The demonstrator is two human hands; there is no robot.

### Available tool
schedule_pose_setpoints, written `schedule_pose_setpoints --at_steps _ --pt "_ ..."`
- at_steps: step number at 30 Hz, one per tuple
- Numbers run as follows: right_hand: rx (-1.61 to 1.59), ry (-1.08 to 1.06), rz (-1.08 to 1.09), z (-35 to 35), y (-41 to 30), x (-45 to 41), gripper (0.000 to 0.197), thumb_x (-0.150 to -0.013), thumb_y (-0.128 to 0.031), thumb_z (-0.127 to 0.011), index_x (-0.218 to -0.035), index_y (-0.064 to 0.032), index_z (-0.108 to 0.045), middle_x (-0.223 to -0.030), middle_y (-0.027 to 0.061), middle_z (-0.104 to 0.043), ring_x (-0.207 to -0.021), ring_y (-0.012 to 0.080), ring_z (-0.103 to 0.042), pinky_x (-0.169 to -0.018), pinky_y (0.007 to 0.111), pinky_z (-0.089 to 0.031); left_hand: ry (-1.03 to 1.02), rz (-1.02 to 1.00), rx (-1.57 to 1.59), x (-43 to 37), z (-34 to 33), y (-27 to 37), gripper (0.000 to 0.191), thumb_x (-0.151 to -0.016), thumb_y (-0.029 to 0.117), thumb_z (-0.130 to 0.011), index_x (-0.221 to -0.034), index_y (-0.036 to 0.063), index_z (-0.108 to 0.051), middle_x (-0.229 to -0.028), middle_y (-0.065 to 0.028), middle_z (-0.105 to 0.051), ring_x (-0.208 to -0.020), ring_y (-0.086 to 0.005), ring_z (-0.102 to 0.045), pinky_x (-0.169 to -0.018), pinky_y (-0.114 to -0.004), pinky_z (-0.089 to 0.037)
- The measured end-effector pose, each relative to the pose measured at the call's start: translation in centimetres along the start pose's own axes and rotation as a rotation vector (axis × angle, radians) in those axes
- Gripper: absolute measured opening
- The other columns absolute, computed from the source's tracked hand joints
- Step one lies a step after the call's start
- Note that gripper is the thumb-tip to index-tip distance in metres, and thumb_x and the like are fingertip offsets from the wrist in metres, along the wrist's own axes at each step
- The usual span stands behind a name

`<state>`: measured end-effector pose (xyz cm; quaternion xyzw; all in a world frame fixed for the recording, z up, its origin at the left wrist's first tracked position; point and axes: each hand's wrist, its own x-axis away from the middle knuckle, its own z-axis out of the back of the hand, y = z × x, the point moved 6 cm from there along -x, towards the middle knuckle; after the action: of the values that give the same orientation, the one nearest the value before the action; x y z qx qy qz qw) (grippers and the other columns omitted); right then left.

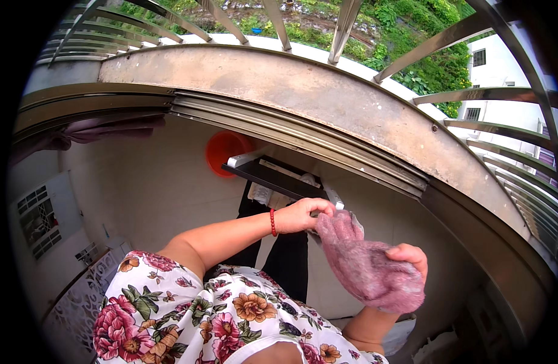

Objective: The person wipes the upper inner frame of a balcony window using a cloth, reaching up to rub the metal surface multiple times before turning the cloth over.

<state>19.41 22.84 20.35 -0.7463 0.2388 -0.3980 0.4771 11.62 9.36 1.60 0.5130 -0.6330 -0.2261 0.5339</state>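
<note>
A pink cloth (365,268) with a fuzzy, worn-looking surface hangs bunched between my two hands in front of my body. My left hand (301,215), with a red bead bracelet at its wrist, pinches the cloth's upper left end between thumb and fingers. On the other side, my right hand (408,259) grips the cloth's right part; the thumb lies on top and the cloth hides most of the fingers. The cloth is held in the air, apart from the window track (297,143).
Beyond the sliding-window track runs a stained sill (261,75), bounded by metal bars (345,32). Below stand a red bucket (224,152) and a dark board or shelf (279,177) with white ends. A purple curtain (97,129) hangs at the left.
</note>
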Motion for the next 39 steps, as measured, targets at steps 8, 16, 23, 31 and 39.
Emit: schedule_pose_setpoints --at_steps 8,16,23,31,39 --pt "0.222 -0.169 0.258 3.3 -1.1 -1.9 0.028 -0.079 -0.021 -0.059 -0.085 0.0067 -0.057 -0.081 0.0122 -0.060 -0.072 0.0200 -0.058 -0.071 0.033 -0.048 0.389 -0.261 0.064 5.5 6.8 10.7 0.015 -0.078 0.005 -0.058 -0.092 0.0001 -0.055 -0.087 -0.0027 -0.057 -0.081 -0.0074 -0.051 -0.071 -0.023 -0.043" --pt "0.712 -0.030 0.127 2.6 6.4 -7.6 0.027 -0.067 0.013 -0.047 -0.088 0.0011 -0.059 -0.083 -0.0006 -0.054 -0.077 0.0067 -0.050 -0.070 0.019 -0.041 0.651 -0.351 -1.311 -1.0 9.1 9.1 0.035 -0.070 0.010 -0.063 -0.104 0.0021 -0.056 -0.103 -0.0153 -0.055 -0.098 -0.0315 -0.051 -0.087 -0.041 -0.040" --pt "0.561 0.270 0.136 8.6 8.6 -7.9 0.027 -0.074 0.011 -0.048 -0.096 -0.0006 -0.059 -0.087 -0.0005 -0.057 -0.081 0.0076 -0.052 -0.075 0.021 -0.043 0.619 -0.469 -1.272 -5.1 6.0 7.8 0.032 -0.064 0.000 -0.059 -0.095 -0.0010 -0.055 -0.087 -0.0160 -0.055 -0.086 -0.0338 -0.053 -0.081 -0.042 -0.043" --pt "0.688 0.462 0.279 11.2 5.8 -6.6 0.032 -0.066 0.011 -0.052 -0.096 -0.0002 -0.058 -0.088 0.0058 -0.060 -0.084 0.0156 -0.056 -0.081 0.029 -0.044 0.352 -0.741 -1.019 -14.5 -4.7 7.5 0.034 -0.065 -0.001 -0.056 -0.100 -0.0019 -0.053 -0.088 -0.0140 -0.056 -0.087 -0.0292 -0.054 -0.083 -0.038 -0.043" --pt "0.600 0.502 0.279 12.3 6.2 -6.5 0.035 -0.064 0.012 -0.049 -0.096 0.0001 -0.058 -0.088 0.0047 -0.058 -0.084 0.0149 -0.054 -0.082 0.029 -0.044 0.149 -0.682 -0.917 -20.3 -10.4 6.9 0.041 -0.074 0.011 -0.053 -0.114 0.0000 -0.047 -0.101 -0.0117 -0.054 -0.101 -0.0274 -0.049 -0.091 -0.035 -0.040"
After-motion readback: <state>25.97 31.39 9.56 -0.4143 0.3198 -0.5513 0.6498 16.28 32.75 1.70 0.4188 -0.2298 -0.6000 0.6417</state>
